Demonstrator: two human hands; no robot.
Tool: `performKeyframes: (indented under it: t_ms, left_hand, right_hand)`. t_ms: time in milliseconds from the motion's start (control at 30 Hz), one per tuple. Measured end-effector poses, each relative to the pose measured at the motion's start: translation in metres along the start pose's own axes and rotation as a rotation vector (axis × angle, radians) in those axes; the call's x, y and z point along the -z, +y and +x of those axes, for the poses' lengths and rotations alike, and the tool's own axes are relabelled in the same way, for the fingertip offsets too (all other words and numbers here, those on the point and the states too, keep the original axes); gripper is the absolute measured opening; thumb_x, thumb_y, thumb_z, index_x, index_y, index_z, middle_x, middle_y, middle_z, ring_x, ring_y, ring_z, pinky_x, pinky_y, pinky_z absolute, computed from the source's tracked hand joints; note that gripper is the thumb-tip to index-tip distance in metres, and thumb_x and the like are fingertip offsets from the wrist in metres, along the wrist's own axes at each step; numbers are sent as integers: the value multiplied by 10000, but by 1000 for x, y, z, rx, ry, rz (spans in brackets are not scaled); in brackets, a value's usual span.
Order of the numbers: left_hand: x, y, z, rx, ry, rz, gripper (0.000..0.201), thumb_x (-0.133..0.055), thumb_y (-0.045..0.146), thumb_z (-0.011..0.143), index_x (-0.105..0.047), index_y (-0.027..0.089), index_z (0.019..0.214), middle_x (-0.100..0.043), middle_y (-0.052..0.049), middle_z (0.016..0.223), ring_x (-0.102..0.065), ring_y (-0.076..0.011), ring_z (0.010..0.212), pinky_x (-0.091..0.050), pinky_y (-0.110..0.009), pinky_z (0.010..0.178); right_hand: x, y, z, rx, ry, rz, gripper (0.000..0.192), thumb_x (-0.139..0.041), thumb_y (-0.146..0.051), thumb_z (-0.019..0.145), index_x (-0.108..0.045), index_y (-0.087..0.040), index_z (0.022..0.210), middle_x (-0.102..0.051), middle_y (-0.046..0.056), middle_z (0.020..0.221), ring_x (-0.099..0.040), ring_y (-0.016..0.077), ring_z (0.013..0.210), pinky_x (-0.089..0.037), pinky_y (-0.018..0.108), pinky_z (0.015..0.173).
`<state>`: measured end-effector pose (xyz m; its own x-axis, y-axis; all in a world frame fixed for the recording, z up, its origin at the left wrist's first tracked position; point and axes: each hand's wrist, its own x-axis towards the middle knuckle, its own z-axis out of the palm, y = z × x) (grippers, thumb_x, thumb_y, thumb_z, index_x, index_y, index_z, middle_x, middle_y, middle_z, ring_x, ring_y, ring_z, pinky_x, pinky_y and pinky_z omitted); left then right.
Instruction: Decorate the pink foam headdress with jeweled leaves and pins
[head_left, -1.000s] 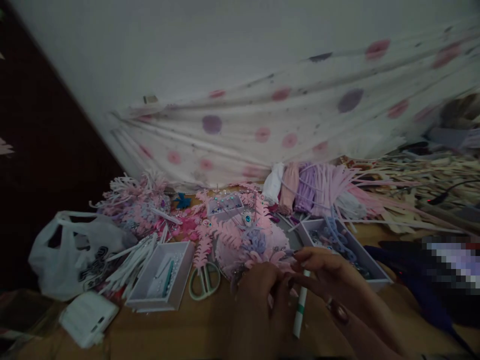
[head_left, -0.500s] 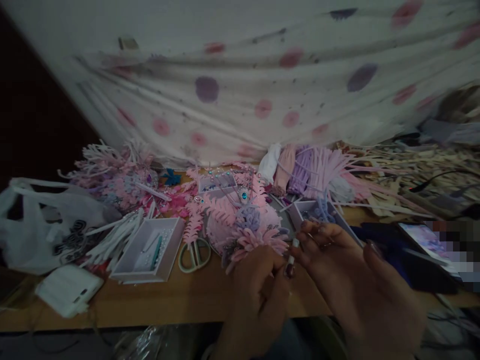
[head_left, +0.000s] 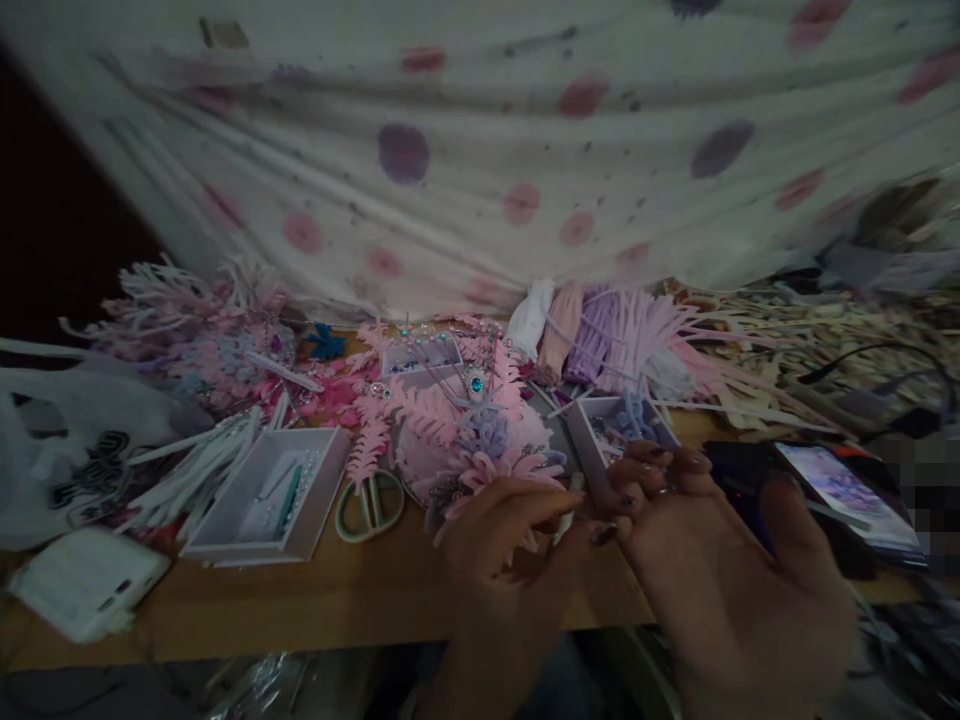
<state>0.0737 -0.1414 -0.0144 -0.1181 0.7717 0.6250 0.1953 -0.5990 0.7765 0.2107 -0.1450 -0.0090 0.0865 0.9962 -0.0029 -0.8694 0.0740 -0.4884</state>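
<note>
As the left hand curls before the pink floral piece, the right hand is palm-up to its right, fingers half bent.
A small white stick shows before the floral piece; whether either hand grips it, I cannot tell.

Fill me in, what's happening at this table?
A person's left hand is close to a pink ornament and a small white piece; its grip is unclear. The right hand is beside it, palm up and partly curled. Scissors lie to the left, a lit phone to the right, on the cluttered table.
</note>
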Motion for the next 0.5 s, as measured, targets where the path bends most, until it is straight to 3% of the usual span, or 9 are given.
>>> performKeyframes:
  t_ms: [167,333,500]
  left_hand:
    - [-6,-1,-1,-2,-30,-17,143,-719,114,779,-764,194,890,-735,-14,794,-687,-119,717,-560,-202,631]
    - [-6,-4,-2,50,-26,-27,182,-660,116,817,-775,219,913,-743,-16,802,-691,-124,718,-553,-202,615]
    - [-8,-8,-6,81,18,-50,178,-654,120,819,-780,228,881,-733,-26,785,-690,-136,705,-560,-211,595]
  right_hand:
    - [2,3,-5,72,-27,-117,346,-604,-553,857,-697,-231,942,-601,67,1057,-580,218,992,-557,323,845]
    - [0,4,-12,188,-135,-275,363,-699,-576,797,-676,-240,934,-554,45,1051,-557,221,979,-553,347,867]
    - [-7,8,-12,211,-100,-355,363,-692,-585,798,-675,-247,931,-527,38,1051,-552,212,982,-536,324,903]
